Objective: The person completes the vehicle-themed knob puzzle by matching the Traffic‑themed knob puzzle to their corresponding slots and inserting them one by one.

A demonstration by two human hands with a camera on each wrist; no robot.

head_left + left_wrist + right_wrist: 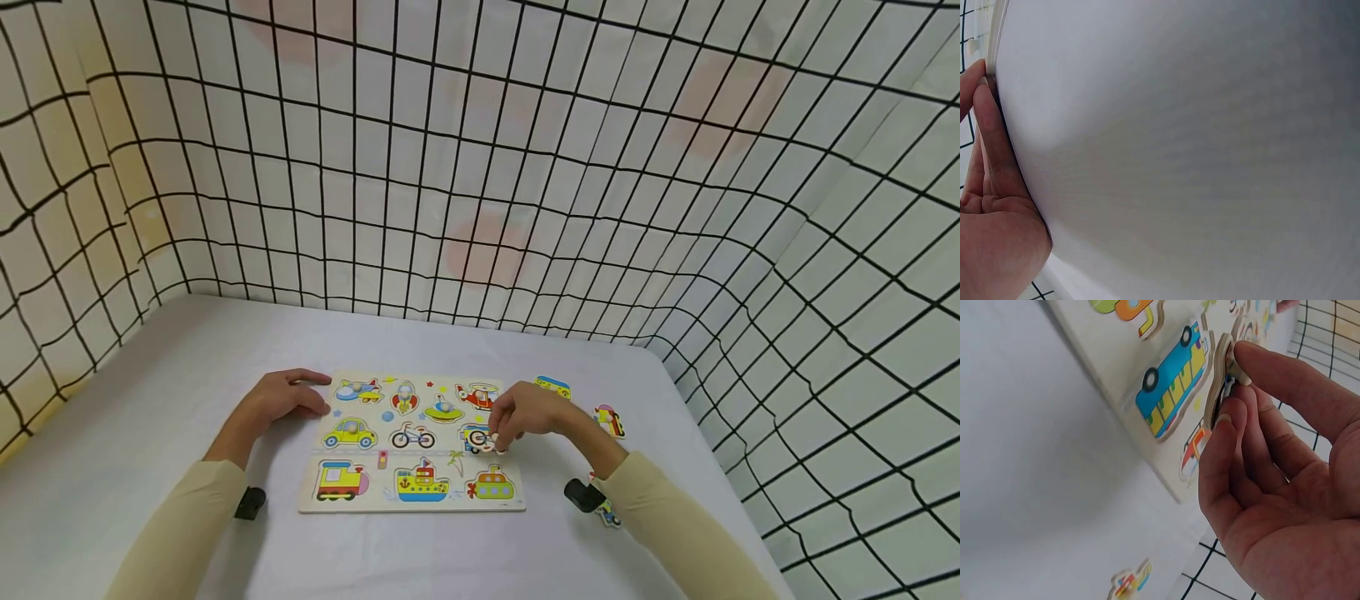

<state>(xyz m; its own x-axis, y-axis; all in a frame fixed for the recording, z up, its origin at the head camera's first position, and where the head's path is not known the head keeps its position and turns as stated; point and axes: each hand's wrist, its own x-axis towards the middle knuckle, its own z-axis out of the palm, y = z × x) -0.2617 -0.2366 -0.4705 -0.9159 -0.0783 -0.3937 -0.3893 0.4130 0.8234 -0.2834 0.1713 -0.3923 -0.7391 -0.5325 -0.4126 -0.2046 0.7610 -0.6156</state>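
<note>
A wooden peg puzzle board (pixel 457 460) with printed vehicles lies flat on the table. My right hand (pixel 528 410) is over its right side, pinching a bicycle puzzle piece (pixel 482 440) between thumb and fingers. In the right wrist view the bicycle piece (pixel 1219 384) stands tilted above the board, close to the printed bus (pixel 1175 381). The bicycle's picture (pixel 412 436) shows in the board's middle row. At the board's upper left edge rests my left hand (pixel 281 396), index finger extended and fingertips right at the edge.
Right of the board lie loose pieces: a yellow bus piece (pixel 552 386), a train piece (pixel 609 421) and another piece (pixel 609 515) partly hidden by the right wrist camera (pixel 583 495). A black wire grid (pixel 420 192) stands around the back and sides of the white table (pixel 375 554).
</note>
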